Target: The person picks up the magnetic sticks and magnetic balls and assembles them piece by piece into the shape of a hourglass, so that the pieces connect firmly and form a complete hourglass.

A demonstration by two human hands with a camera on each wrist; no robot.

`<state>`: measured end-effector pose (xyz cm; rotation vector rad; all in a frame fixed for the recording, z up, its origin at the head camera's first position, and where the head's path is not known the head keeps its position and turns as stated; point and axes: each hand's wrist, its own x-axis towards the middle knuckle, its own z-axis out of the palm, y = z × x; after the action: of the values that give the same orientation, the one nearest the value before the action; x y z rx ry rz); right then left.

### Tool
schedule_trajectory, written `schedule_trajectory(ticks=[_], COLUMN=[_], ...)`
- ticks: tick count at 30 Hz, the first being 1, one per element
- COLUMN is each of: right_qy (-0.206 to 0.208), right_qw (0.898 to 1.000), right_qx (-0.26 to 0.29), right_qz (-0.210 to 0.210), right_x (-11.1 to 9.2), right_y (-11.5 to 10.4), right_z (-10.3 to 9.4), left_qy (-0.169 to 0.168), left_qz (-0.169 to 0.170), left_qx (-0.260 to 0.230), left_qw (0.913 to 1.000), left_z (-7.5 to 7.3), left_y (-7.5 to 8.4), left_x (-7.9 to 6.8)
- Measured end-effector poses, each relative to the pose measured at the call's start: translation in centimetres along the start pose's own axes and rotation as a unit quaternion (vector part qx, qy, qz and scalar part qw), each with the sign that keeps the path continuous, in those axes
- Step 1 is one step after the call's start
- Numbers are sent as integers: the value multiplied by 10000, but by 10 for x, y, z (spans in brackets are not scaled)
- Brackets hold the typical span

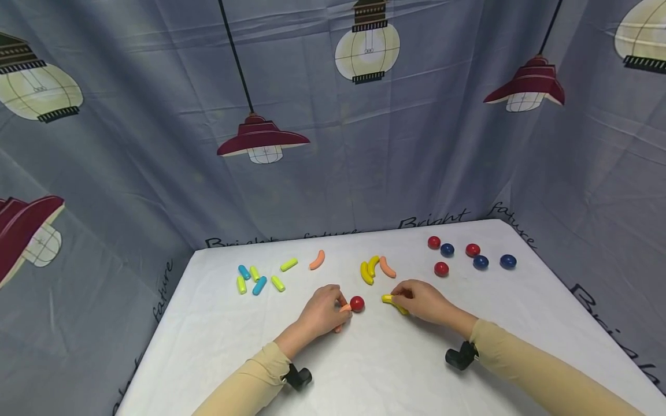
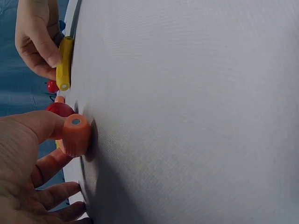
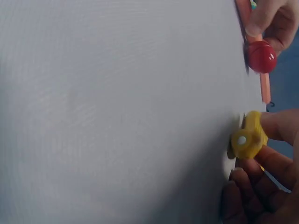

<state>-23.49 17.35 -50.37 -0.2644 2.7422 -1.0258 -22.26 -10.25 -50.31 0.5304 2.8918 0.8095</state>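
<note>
A: Hands first. Left?
B: Left hand (image 1: 321, 312) pinches one orange piece (image 2: 76, 140) between thumb and finger, low over the white table (image 1: 385, 370); remaining fingers apart. A red ball (image 1: 357, 304) sits just beside that piece; contact uncertain.
A: Right?
B: Right hand (image 1: 420, 299) grips one yellow curved piece (image 3: 248, 144), thumb against fingers, right of the red ball.
A: Count outward from there.
B: Just beyond the hands, two more yellow pieces (image 1: 366, 273) and a second orange piece (image 1: 387, 267) side by side; a third orange piece (image 1: 317, 260) farther left. Far right: three more red balls (image 1: 441, 269), three dark blue balls (image 1: 481, 263). Far left: four lime rods (image 1: 278, 283), two blue rods (image 1: 259, 285).
A: Totals, then: three orange, three yellow, four red, three dark blue, four lime, two blue. Anything only the wrists give?
B: End-on views. Left wrist: grey dot on the held orange end. Right wrist: white dot on the held yellow end. Only the head view gives the whole layout.
</note>
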Motion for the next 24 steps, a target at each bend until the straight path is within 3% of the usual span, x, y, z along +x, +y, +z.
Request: schedule_trajectory(ticks=[8,24], right_qy=[270,326], right_qw=[9978,9969], right_qx=[-554,-463], right_qz=[-247,-546], right_x=[5,10], right_y=[-4,-30], right_z=[11,38], left_qy=[-123,-178], left_qz=[-40,-19], left_qx=[-116,-61], left_qw=[9998,9998], left_z=[-2,-3], left_y=[1,-1], left_x=[-1,-1])
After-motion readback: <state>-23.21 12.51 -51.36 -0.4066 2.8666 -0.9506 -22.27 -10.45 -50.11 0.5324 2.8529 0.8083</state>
